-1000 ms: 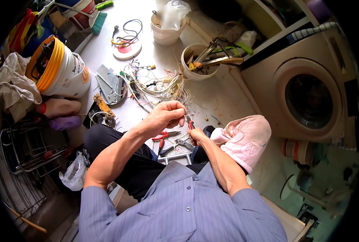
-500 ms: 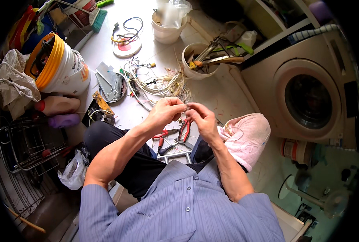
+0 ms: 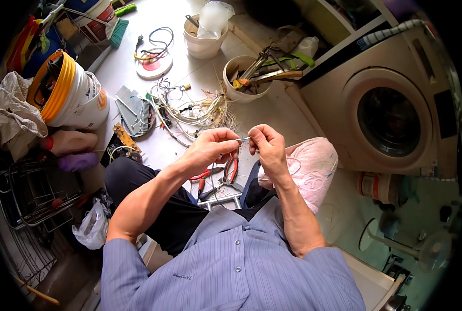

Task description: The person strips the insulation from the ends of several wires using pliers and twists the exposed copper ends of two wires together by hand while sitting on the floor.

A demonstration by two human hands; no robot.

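Note:
In front of my chest, a short thin wire (image 3: 244, 139), bluish-grey, spans the gap between my two hands. My left hand (image 3: 213, 145) pinches one end between thumb and fingers. The other end is pinched by my right hand (image 3: 269, 149), its fingers curled. Below the hands lie red-handled pliers (image 3: 232, 170), a second red-handled tool (image 3: 204, 174) partly hidden by my left wrist, and a red-and-black screwdriver (image 3: 201, 188). A pink towel (image 3: 316, 173) covers my right knee. Beyond my hands, a tangle of pale cables (image 3: 205, 111) spreads on the floor.
Past the cables stand a bucket of tools (image 3: 231, 85) and a white bucket (image 3: 197, 45). A yellow-and-white bucket (image 3: 83, 103) and grey metal parts (image 3: 132, 114) are at left. To the right is a washing machine (image 3: 340, 119); a wire rack (image 3: 31, 194) sits at lower left.
My hands have drawn slightly apart, and the wire now shows between them. The right hand has turned with its thumb upward. The whole view has shifted a little.

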